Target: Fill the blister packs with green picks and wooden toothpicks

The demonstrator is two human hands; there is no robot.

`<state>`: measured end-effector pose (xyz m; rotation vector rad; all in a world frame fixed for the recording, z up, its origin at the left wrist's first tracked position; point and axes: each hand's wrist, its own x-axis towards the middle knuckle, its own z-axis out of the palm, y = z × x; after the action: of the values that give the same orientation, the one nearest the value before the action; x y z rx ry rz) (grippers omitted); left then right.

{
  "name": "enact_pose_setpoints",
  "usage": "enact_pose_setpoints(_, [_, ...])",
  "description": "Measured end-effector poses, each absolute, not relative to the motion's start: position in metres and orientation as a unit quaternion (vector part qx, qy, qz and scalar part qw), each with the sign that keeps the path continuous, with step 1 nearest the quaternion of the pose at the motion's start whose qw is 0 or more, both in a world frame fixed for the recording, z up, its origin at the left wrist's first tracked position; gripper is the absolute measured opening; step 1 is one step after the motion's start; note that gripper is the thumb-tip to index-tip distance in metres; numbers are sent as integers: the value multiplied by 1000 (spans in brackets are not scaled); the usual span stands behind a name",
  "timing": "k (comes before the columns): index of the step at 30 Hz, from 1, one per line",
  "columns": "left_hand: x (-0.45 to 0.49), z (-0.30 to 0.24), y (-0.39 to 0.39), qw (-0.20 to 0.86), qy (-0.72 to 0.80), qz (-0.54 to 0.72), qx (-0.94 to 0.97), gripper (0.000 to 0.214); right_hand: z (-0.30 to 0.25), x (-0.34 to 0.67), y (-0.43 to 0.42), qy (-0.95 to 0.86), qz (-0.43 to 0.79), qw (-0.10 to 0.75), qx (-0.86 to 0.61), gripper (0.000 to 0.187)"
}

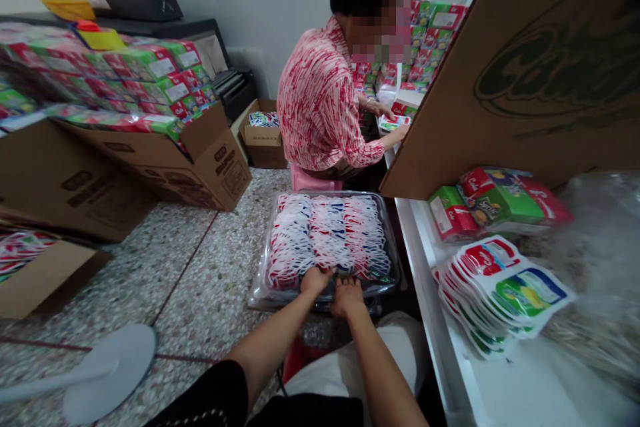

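Note:
A clear plastic tray (395, 273) sits low in front of me, filled with three rows of thin white-edged cutouts (330, 233) standing on edge, with red and blue showing between them. My left hand (315, 281) is closed at the near end of the rows, its thumb toward the middle; most of its fingers are hidden among the pieces. Just to its right, my right hand (349, 296) bends its fingers over the near end, closed on the cutouts there. Green and dark pieces show beside the fingertips.
A white table (525, 380) on the right bears stacked bottle-shaped cards (500, 293), small drink boxes (500, 200) and a clear plastic bag (600, 267). A big cardboard panel (515, 67) rises behind them. Another person (320, 100) sits ahead. Cartons (215, 160) stand left; a round grey base (113, 370) rests on the floor.

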<state>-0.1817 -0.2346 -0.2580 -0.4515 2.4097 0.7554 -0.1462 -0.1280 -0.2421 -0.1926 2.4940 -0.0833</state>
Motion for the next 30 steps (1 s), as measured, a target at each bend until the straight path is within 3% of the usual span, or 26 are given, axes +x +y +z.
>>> enact_pose_setpoints(4, [-182, -261, -233, 313, 900, 278, -124, 30, -240, -149, -128, 947, -37, 313, -68, 79])
enact_pose_setpoints(14, [-191, -272, -238, 350, 885, 306, -38, 32, -221, -145, -112, 966, -53, 238, -81, 53])
enact_pose_setpoints(25, [-189, -278, -237, 348, 883, 313, 39, 30, -229, -149, -77, 971, -42, 221, -75, 75])
enact_pose_setpoints(30, [-188, -257, -244, 326, 900, 277, 89, 30, -225, -140, -73, 976, -62, 189, -83, 45])
